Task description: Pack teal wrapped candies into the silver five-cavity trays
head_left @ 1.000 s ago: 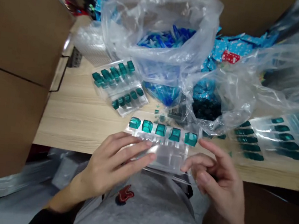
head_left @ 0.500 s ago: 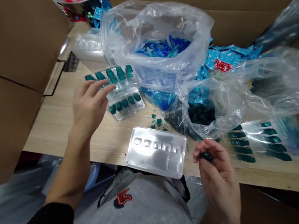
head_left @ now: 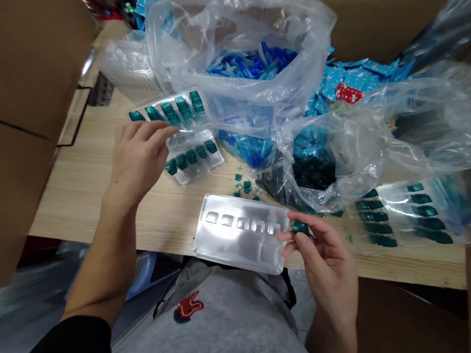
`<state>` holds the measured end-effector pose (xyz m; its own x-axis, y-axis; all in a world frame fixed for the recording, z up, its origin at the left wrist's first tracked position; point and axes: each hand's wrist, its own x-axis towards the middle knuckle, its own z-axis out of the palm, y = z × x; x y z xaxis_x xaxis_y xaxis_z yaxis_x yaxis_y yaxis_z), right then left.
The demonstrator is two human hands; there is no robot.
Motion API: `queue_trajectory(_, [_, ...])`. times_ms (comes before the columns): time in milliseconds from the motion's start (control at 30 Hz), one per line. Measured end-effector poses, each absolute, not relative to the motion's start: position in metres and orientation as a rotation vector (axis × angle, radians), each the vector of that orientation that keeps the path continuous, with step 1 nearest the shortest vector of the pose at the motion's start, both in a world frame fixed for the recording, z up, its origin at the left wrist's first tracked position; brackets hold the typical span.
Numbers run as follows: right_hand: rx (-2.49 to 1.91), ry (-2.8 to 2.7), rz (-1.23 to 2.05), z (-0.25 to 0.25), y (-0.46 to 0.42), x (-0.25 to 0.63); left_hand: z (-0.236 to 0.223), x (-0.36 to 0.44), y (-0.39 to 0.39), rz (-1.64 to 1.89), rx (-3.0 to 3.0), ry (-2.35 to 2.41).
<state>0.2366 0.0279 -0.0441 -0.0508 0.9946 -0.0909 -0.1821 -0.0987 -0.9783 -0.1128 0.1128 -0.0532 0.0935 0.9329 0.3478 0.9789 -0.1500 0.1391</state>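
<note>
Nearer now, the right hand has brought a pinched teal press-on nail to the right edge of the clear tray, whose five slots look unfilled (the left tray carries two rows). Above that one, the left hand curls; whether gripping, I cannot tell.

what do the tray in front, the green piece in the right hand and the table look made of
Tray: probably thin plastic, glossy; bright glare and moulded squares suggest it.
Green piece in the right hand: likely shiny plastic, judging by lighter glints; glass isn't excluded.
Table: wood or laminate, fairly dull; pale grain streaks show.
</note>
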Motion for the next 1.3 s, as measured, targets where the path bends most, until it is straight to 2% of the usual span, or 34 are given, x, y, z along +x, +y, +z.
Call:
queue_trajectory(300, [-0.927, -0.851, 1.53, -0.029, 0.029, 0.218, -0.039, -0.098, 0.1, -0.687, -2.168, -2.015])
queue_trajectory(400, [-0.826, -0.793, 1.593, -0.023, 0.031, 0.209, -0.028, -0.076, 0.086, -0.863, -2.181, -1.893])
queue_trajectory(567, [-0.757, -0.724, 1.638, -0.018, 0.028, 0.2, -0.01, -0.016, 0.048, -1.409, -2.554, -1.643])
queue_trajectory(733, [-0.737, -0.738, 1.645, -0.017, 0.022, 0.197, -0.002, 0.024, 0.028, -1.521, -2.991, -1.479])
queue_trajectory(933, [-0.743, -0.809, 1.624, -0.017, 0.018, 0.199, -0.01, 0.028, 0.028, -1.765, -3.009, -1.538])
queue_trajectory(1000, [-0.729, -0.815, 1.647, -0.018, 0.018, 0.2, -0.01, 0.027, 0.027, -1.738, -2.985, -1.468])
queue_trajectory(1133, [-0.722, -0.824, 1.676, -0.021, 0.018, 0.201, -0.004, 0.029, 0.027, -1.44, -2.9, -1.5])
queue_trajectory(1300, [-0.811, -1.062, 1.582, -0.022, 0.026, 0.204, -0.007, 0.027, 0.027, -1.465, -3.014, -1.602])
